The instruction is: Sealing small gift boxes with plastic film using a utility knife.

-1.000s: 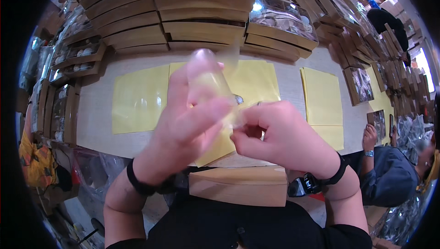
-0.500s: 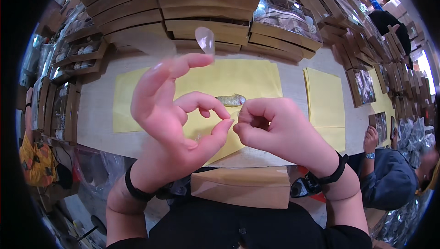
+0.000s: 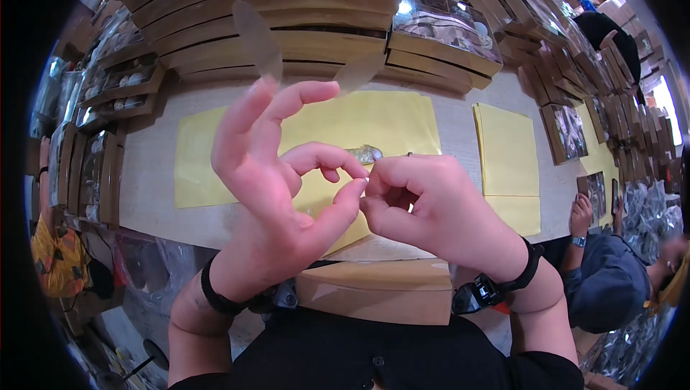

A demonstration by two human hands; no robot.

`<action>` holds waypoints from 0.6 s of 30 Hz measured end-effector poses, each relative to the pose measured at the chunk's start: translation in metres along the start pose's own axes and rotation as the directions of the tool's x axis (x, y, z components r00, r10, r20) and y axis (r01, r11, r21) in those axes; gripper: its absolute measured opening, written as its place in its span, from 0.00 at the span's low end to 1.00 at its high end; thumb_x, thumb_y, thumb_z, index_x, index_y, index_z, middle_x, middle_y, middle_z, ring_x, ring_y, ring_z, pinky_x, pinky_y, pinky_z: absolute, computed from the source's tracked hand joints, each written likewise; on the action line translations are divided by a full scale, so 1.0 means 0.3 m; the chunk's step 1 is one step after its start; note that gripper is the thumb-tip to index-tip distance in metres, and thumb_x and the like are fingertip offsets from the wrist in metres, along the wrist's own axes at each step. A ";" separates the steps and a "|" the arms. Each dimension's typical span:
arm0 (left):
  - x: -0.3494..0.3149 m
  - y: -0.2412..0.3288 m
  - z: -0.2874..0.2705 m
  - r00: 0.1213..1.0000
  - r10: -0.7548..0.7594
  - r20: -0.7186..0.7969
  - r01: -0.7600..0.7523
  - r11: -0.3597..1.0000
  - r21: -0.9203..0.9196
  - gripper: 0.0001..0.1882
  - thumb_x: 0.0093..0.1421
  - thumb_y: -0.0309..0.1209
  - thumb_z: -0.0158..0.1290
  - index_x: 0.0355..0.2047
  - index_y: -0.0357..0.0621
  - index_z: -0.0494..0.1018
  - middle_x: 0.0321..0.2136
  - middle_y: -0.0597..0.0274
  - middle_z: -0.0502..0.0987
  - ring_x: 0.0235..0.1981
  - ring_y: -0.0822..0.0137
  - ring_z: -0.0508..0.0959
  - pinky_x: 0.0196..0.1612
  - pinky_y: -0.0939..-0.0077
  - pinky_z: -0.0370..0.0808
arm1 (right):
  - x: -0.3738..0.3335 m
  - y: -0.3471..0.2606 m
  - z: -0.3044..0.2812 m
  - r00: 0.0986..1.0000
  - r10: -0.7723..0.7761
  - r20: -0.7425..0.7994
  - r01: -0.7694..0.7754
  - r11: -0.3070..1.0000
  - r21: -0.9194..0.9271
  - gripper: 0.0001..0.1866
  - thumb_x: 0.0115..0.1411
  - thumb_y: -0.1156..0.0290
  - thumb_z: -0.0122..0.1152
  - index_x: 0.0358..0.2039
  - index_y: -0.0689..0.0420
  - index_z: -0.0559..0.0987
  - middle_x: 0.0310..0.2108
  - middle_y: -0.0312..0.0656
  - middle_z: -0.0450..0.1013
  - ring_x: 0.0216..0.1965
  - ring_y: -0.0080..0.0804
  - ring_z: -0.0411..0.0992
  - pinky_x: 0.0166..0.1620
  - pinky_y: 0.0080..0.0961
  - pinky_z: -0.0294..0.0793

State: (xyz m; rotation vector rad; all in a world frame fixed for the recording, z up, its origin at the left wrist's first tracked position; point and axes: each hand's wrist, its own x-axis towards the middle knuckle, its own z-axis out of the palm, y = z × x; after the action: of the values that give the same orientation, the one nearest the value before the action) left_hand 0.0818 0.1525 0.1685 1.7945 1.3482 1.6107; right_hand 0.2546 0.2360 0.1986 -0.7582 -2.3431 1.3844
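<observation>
My left hand pinches thumb against index finger, while its other fingers stay raised. Beyond those raised fingertips show two pale, translucent oval pieces, a left one and a right one; how they are attached cannot be made out. My right hand is closed in a pinch, its fingertips meeting those of the left. Whatever lies between them is too small to name; only a whitish speck shows. Just past the hands, a small shiny, fish-shaped silvery-green thing lies on yellow paper, partly hidden by my fingers.
Stacked brown cardboard boxes line the table's far side, one with a clear window. More yellow sheets lie to the right. A brown box sits against my body. Another person works at the right.
The translucent oval pieces have shifted: the left one now stands upright and the right one leans rightward. Both hands keep their pinch, and more of the fish-shaped thing is covered.
</observation>
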 end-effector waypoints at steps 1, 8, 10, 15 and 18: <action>-0.002 -0.004 0.001 1.000 -0.004 -0.007 0.003 1.000 -0.028 0.56 0.49 0.10 0.55 0.67 0.58 0.30 0.59 0.35 0.56 0.36 0.62 0.80 0.39 0.77 0.78 | -0.001 0.006 0.001 1.000 0.000 -0.002 0.000 0.999 0.037 0.07 0.53 0.72 0.62 0.25 0.62 0.76 0.20 0.44 0.73 0.23 0.38 0.74 0.30 0.30 0.74; -0.063 -0.096 -0.076 0.988 -0.051 -0.144 0.056 0.998 0.034 0.53 0.51 0.10 0.52 0.67 0.55 0.32 0.60 0.38 0.57 0.38 0.63 0.80 0.37 0.80 0.74 | 0.100 0.126 -0.020 0.995 -0.100 -0.010 0.097 0.985 -0.141 0.07 0.54 0.74 0.67 0.28 0.59 0.76 0.22 0.36 0.72 0.25 0.22 0.69 0.29 0.22 0.68; -0.111 -0.115 -0.106 0.964 -0.110 -0.242 0.141 0.983 0.116 0.52 0.52 0.11 0.52 0.68 0.54 0.33 0.61 0.39 0.56 0.39 0.62 0.81 0.40 0.76 0.74 | 0.141 0.207 -0.019 0.912 -0.408 -0.032 0.372 0.859 -0.350 0.06 0.55 0.73 0.66 0.29 0.57 0.76 0.24 0.35 0.72 0.28 0.28 0.71 0.30 0.25 0.69; -0.268 -0.186 -0.160 0.932 -0.174 -0.319 0.223 0.967 0.123 0.51 0.51 0.11 0.53 0.67 0.50 0.34 0.61 0.37 0.56 0.43 0.57 0.80 0.44 0.71 0.74 | 0.231 0.280 0.054 0.612 -0.673 0.416 0.739 0.299 -0.604 0.07 0.44 0.72 0.60 0.25 0.50 0.71 0.24 0.33 0.67 0.29 0.29 0.70 0.30 0.25 0.71; -0.358 -0.207 -0.161 0.914 -0.213 -0.344 0.267 0.957 0.117 0.51 0.53 0.13 0.53 0.68 0.50 0.34 0.62 0.36 0.55 0.46 0.56 0.79 0.46 0.68 0.74 | 0.274 0.276 0.139 0.540 -0.650 0.535 0.803 0.207 -0.559 0.08 0.45 0.71 0.59 0.25 0.50 0.69 0.24 0.33 0.65 0.29 0.28 0.69 0.30 0.23 0.70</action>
State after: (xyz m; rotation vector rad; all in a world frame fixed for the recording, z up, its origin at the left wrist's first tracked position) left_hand 0.0254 0.0779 0.0735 1.4093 1.8183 1.7580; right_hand 0.1899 0.2869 0.1060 0.4554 -2.7751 -0.0540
